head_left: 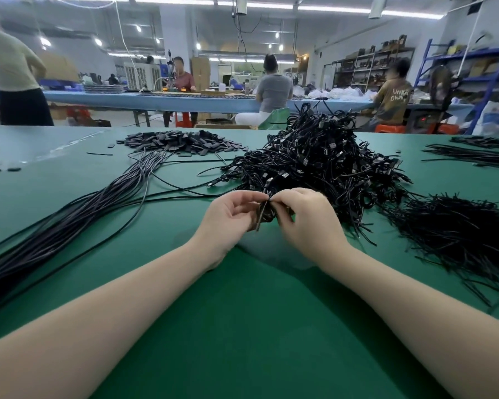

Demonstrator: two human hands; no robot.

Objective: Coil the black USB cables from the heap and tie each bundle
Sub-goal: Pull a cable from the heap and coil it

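Two bare hands meet over a green tabletop, just in front of the large heap of coiled black USB cables, which serves here as the landmark. The left hand and the right hand hold one small cable bundle between them, at the near foot of the heap and raised slightly off the tabletop. The fingers of the right hand are curled, thumb and forefinger pinching a thin black tie at the top of the bundle; the fingers of the left hand curve round the bundle's left side and pinch the same spot. Left of the heap, a sheaf of long uncoiled black cables runs diagonally toward the near left edge of the tabletop. Behind and left of the heap lies a pile of small flat black pieces. Right of the heap, and nearer, spreads a mass of thin black ties; farther right and behind lie more straight black strands. Beyond the heap, seated workers face a long blue table.
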